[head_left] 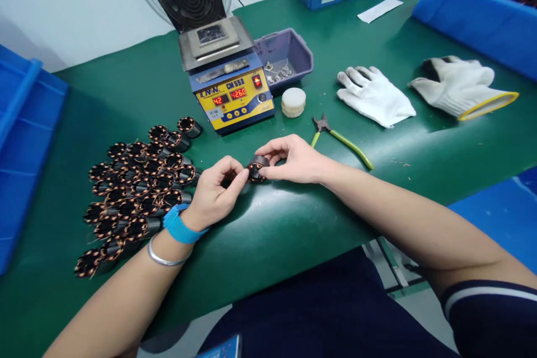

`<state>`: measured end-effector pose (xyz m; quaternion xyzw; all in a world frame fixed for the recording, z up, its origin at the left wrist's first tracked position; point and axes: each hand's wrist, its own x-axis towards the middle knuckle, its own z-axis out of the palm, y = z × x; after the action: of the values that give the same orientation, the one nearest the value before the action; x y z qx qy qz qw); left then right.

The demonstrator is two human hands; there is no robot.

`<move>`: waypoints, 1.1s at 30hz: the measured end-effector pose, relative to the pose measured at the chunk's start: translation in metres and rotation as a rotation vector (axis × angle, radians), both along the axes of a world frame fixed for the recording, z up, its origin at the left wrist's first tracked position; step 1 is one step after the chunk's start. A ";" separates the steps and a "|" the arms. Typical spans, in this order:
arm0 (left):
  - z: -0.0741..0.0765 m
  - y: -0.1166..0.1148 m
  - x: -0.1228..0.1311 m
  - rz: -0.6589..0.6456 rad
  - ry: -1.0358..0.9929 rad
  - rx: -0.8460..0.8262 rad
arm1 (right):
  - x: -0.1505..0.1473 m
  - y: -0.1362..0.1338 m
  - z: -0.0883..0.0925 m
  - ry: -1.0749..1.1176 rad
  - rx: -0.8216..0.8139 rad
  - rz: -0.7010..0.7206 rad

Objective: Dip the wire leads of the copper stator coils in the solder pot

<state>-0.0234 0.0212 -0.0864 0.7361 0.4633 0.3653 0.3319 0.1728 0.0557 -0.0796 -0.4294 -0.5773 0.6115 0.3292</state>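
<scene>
Between my two hands, just above the green table, is a motor stator (257, 169), a short dark cylinder with copper windings around its open end. My left hand (220, 187) pinches its left side with thumb and fingertips. From the right, my right hand (293, 161) grips it, fingers behind and thumb at the front rim. Fingers cover part of the stator. Left of my left hand stands a cluster of several similar stators (142, 184), copper ends facing up. Green-handled cutting pliers (350, 148) lie open beside my right wrist.
A solder pot (235, 89) with lit red displays stands behind my hands, a purple bin (289, 59) and a round white container (293, 102) beside it. White gloves (375, 95) lie to the right. Blue bins (474, 17) line the back right; another blue bin (25, 140) is at left.
</scene>
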 end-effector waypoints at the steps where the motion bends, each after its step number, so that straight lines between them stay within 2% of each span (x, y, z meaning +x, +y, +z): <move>1: -0.002 0.001 0.001 0.027 -0.078 -0.035 | 0.000 0.001 0.001 0.012 -0.029 0.005; 3: -0.005 0.003 0.002 0.157 -0.309 -0.106 | 0.000 0.002 0.002 0.036 -0.110 -0.012; 5: -0.007 0.005 0.002 0.342 -0.510 -0.119 | 0.000 0.002 0.004 0.059 -0.169 -0.050; 7: -0.005 0.006 0.001 0.429 -0.509 -0.035 | -0.002 0.001 0.005 0.084 -0.170 -0.062; 8: -0.004 0.005 0.000 0.403 -0.422 0.036 | -0.003 0.000 0.005 0.096 -0.158 -0.056; 10: 0.000 0.003 0.001 0.267 -0.155 0.174 | -0.005 -0.002 0.005 0.109 -0.129 -0.032; 12: 0.002 0.002 0.002 0.163 0.044 0.225 | -0.006 -0.004 0.005 0.106 -0.108 -0.010; 14: 0.001 0.004 0.003 0.190 -0.018 0.120 | -0.006 -0.005 0.005 0.099 -0.106 -0.002; 17: -0.003 0.010 0.000 0.331 -0.373 -0.079 | -0.005 -0.004 0.005 0.105 -0.145 -0.027; 19: -0.003 0.011 -0.003 0.390 -0.409 0.010 | -0.004 -0.003 0.005 0.124 -0.152 -0.044; 21: 0.000 0.009 -0.005 0.347 -0.202 0.252 | -0.003 -0.003 0.007 0.138 -0.127 -0.048; 23: 0.004 0.006 -0.006 0.215 0.116 0.458 | -0.003 -0.004 0.008 0.147 -0.098 -0.048; 25: 0.008 0.004 -0.006 0.075 0.342 0.543 | -0.002 -0.004 0.009 0.152 -0.101 -0.050; 26: 0.009 0.004 -0.006 0.031 0.369 0.536 | -0.002 -0.004 0.009 0.149 -0.114 -0.054; 28: 0.008 0.004 -0.006 0.040 0.217 0.473 | 0.000 -0.002 0.011 0.123 -0.153 -0.080; 30: 0.007 0.005 -0.004 0.167 -0.123 0.378 | 0.003 0.000 0.013 0.101 -0.192 -0.119; 32: 0.005 0.005 0.000 0.305 -0.439 0.219 | 0.004 0.001 0.016 0.114 -0.223 -0.148; 33: 0.005 0.005 0.003 0.323 -0.539 0.084 | 0.005 0.001 0.017 0.131 -0.234 -0.152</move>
<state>-0.0203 0.0260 -0.0816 0.5428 0.4541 0.6140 0.3495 0.1776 0.0565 -0.0624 -0.4665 -0.4453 0.6746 0.3592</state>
